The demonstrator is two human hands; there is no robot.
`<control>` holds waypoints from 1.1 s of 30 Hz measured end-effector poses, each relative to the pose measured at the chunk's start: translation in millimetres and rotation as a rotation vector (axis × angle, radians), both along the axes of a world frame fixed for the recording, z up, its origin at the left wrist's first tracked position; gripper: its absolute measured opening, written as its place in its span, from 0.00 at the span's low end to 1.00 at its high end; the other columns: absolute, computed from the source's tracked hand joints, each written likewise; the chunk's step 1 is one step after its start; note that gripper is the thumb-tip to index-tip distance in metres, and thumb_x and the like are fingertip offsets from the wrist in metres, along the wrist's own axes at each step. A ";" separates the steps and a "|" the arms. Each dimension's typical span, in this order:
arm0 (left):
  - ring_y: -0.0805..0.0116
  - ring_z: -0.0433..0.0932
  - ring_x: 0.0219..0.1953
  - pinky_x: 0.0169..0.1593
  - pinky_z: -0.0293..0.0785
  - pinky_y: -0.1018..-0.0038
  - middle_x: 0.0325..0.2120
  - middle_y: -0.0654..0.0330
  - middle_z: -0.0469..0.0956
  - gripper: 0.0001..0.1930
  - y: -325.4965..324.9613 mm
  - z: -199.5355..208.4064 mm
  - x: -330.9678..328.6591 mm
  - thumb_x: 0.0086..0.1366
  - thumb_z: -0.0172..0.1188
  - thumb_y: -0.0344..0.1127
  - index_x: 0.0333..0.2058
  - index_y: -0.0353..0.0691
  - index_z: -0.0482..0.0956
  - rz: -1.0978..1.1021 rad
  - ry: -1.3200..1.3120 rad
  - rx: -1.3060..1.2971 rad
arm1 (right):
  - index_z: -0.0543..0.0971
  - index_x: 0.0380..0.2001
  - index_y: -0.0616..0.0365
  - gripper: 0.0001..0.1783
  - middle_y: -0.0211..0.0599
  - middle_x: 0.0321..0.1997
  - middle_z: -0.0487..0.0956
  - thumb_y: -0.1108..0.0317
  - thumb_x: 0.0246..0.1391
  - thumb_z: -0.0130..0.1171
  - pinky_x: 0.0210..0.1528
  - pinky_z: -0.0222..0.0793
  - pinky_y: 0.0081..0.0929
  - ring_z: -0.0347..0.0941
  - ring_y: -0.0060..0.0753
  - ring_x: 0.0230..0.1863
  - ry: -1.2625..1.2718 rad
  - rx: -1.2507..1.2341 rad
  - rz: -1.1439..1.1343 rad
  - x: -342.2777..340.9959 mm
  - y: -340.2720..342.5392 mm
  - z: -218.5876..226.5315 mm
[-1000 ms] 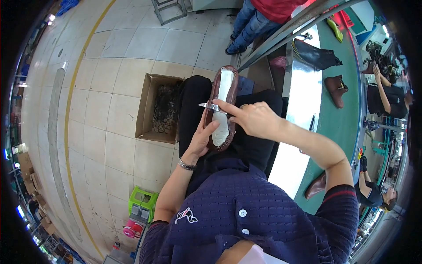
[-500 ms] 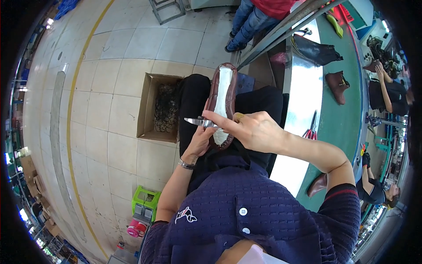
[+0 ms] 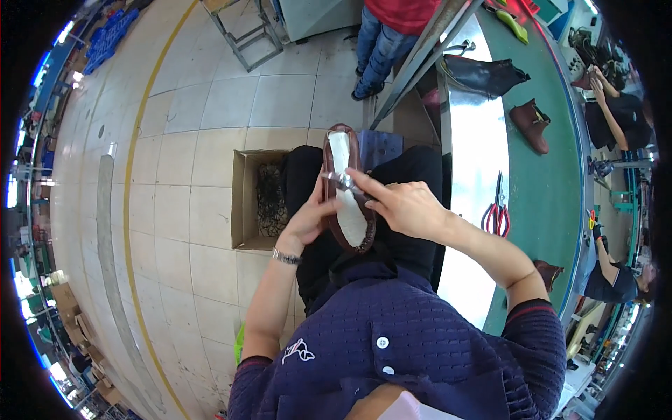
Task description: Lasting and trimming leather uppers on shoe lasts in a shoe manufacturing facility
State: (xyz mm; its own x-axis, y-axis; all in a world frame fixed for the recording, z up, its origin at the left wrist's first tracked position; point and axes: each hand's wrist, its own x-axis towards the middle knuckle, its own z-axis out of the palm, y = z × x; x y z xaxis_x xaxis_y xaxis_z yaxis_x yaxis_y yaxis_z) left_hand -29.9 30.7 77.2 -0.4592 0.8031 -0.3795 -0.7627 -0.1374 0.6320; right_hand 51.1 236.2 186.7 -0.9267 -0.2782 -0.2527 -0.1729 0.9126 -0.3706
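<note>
A dark brown leather shoe (image 3: 352, 222) lies bottom up between my thighs, with a long white strip along its underside and the leather edge folded in around it. My left hand (image 3: 308, 215) grips its left side, fingers partly over the bottom. Closed around what looks like a short knife (image 3: 343, 181) with a silver blade, my right hand (image 3: 413, 210) is over the middle of the shoe. The blade points left across the white strip; whether its edge touches the shoe is hard to tell. Part of its dark handle is hidden by my fingers.
Left of my legs, a cardboard box (image 3: 241, 210) holds dark stringy scraps. On the right bench (image 3: 546, 231) are red-handled scissors (image 3: 495, 217), a black boot (image 3: 483, 73), a brown boot (image 3: 530, 127) and pincers (image 3: 460, 47). A person in jeans (image 3: 381, 52) stands ahead; others work at right.
The blade has shifted from beyond the shoe's left edge to over its middle. My left hand is now higher along the shoe's side. My view has also shifted.
</note>
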 end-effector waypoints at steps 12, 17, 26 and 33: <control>0.63 0.58 0.65 0.67 0.55 0.65 0.64 0.58 0.57 0.58 58.2 60.8 -6.3 0.48 0.74 0.31 0.70 0.46 0.39 -0.127 0.378 -0.100 | 0.71 0.56 0.59 0.25 0.31 0.19 0.76 0.54 0.70 0.36 0.30 0.66 0.21 0.74 0.22 0.24 0.085 -0.892 -1.105 135.1 63.2 -31.4; 0.63 0.53 0.68 0.68 0.52 0.64 0.68 0.57 0.48 0.70 130.8 71.4 -15.3 0.44 0.77 0.28 0.69 0.56 0.24 -0.245 0.876 0.150 | 0.72 0.53 0.62 0.19 0.33 0.25 0.77 0.59 0.68 0.44 0.37 0.74 0.23 0.76 0.24 0.28 0.118 -1.335 -1.225 151.4 70.1 -25.0; 0.62 0.57 0.67 0.68 0.53 0.64 0.68 0.55 0.51 0.70 176.8 40.9 -6.2 0.46 0.75 0.27 0.68 0.59 0.21 -0.448 0.972 0.216 | 0.73 0.44 0.61 0.12 0.33 0.27 0.77 0.72 0.58 0.59 0.33 0.69 0.21 0.74 0.24 0.27 0.095 -1.473 -1.190 164.3 79.5 0.3; 0.60 0.50 0.70 0.69 0.51 0.62 0.70 0.52 0.44 0.72 177.0 54.7 1.6 0.44 0.77 0.29 0.68 0.57 0.20 -0.454 0.991 0.179 | 0.79 0.37 0.65 0.19 0.29 0.19 0.75 0.56 0.65 0.52 0.27 0.65 0.18 0.71 0.18 0.21 -0.158 -1.333 -0.937 139.8 97.3 13.0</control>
